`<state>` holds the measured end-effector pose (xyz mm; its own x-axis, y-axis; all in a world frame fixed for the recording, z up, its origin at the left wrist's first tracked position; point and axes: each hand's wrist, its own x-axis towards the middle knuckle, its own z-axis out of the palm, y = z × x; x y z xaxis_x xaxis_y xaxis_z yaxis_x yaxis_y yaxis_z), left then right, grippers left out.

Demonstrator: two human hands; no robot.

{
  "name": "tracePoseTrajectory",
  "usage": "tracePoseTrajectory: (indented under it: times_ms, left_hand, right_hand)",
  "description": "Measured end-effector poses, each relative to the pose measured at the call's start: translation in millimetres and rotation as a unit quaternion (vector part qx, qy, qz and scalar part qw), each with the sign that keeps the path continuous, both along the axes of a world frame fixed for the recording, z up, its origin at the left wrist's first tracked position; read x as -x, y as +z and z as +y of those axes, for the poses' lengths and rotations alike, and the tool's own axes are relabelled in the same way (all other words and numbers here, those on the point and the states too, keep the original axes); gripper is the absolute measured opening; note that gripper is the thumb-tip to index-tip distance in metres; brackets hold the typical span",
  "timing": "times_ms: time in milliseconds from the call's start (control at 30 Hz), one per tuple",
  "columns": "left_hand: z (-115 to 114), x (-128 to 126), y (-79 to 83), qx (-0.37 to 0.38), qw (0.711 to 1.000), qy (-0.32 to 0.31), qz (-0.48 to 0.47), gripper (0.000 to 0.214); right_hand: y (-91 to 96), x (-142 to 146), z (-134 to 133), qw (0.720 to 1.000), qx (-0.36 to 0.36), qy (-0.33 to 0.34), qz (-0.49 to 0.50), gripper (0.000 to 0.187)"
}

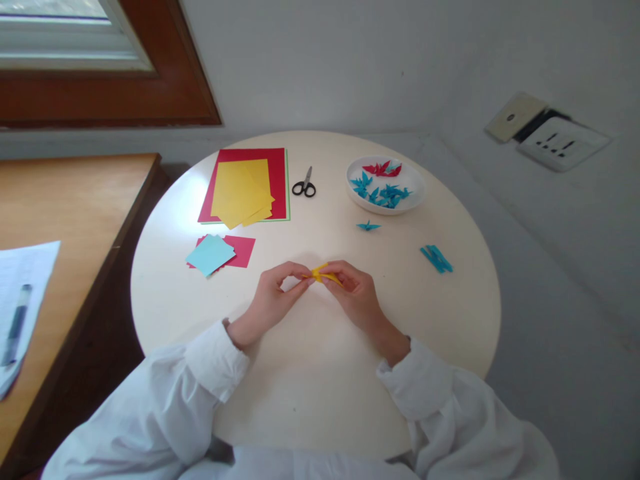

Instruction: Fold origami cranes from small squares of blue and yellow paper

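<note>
A small folded piece of yellow paper (325, 274) is pinched between my two hands above the middle of the round table. My left hand (280, 291) grips its left end between thumb and forefinger. On the other side, my right hand (356, 292) holds the right part, with fingers curled around it and hiding some of the folds. Beyond my right hand a single blue paper crane (369, 226) rests on the table. Several blue and red paper cranes (393, 196) lie in a white dish (417, 200) behind it.
Scissors (305, 185) lie left of the dish. Yellow sheets (241, 190) cover red paper (277, 157) at the back left. Nearer are light-blue squares (211, 255) over pink ones (243, 251). Blue paper strips (437, 259) lie right. A wooden desk (100, 193) with a pen (18, 323) stands left.
</note>
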<state>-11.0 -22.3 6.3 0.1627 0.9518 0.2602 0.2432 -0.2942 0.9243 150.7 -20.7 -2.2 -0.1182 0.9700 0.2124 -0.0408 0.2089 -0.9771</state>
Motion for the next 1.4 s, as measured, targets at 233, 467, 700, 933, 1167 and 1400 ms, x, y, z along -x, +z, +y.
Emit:
tracePoseTrajectory:
  times_ms: [233,467,700,933,1167,1400]
  left_hand:
    - [0.9,0.3,0.2,0.01,1.0,-0.007,-0.005,0.009]
    - [-0.8,-0.1,3.0,0.032,0.999,-0.014,-0.003,0.008]
    - [1.8,-1.8,2.5,0.093,0.995,-0.004,-0.044,0.014]
    - [2.9,-1.8,3.3,0.126,0.991,0.002,-0.047,0.015]
    - [3.0,-1.9,1.6,0.132,0.99,0.016,-0.05,0.015]
    - [1.4,-3.4,1.5,0.141,0.985,0.03,-0.09,0.018]
  right_hand:
    - [-2.8,-1.3,0.7,0.999,-0.042,-0.015,-0.021,0.006]
    - [-4.4,-1.7,1.5,0.996,-0.057,-0.018,-0.066,0.007]
    - [-8.4,-1.3,1.1,0.993,-0.068,-0.037,-0.091,0.006]
    - [-8.7,0.2,-0.8,0.991,-0.069,-0.056,-0.105,0.004]
    - [-4.4,0.0,-2.1,0.987,-0.074,-0.072,-0.119,0.004]
    - [-1.3,0.6,-2.0,0.984,-0.074,-0.084,-0.135,0.004]
